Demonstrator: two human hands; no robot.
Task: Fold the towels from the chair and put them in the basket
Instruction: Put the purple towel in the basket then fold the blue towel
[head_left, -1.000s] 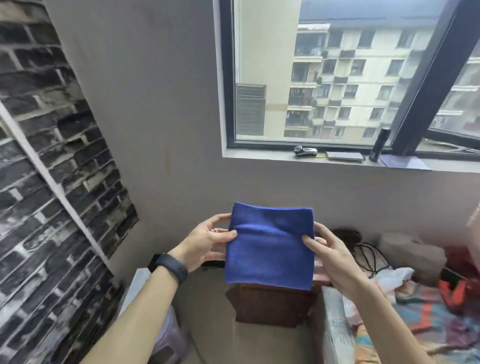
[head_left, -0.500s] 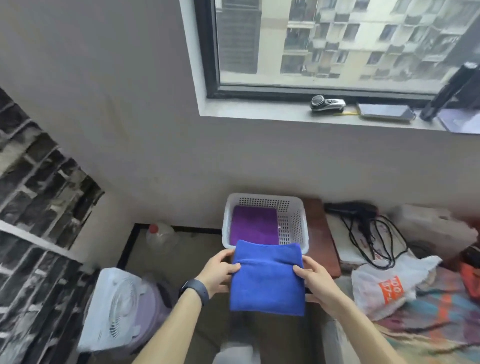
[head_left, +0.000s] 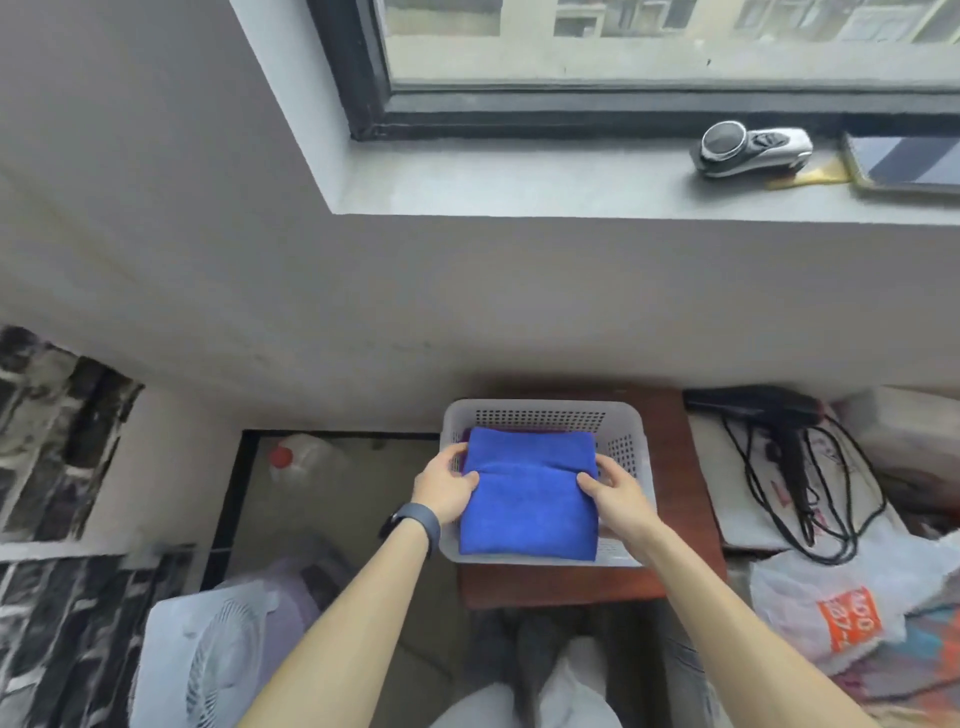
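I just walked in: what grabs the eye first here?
A bright blue folded towel at the centre, which the left hand and right hand hold by its sides over a white basket. To the right lies a black hair dryer with a tangled cord; a silver gadget sits on the windowsill above.

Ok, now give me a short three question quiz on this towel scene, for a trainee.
1. True or false: the blue towel lies unfolded on the floor.
2. The towel is gripped by: A one hand, B both hands, C neither.
3. Which corded appliance lies to the right of the basket?
Key: 1 false, it is folded, at the basket. 2 B, left hand and right hand grip its sides. 3 the hair dryer.
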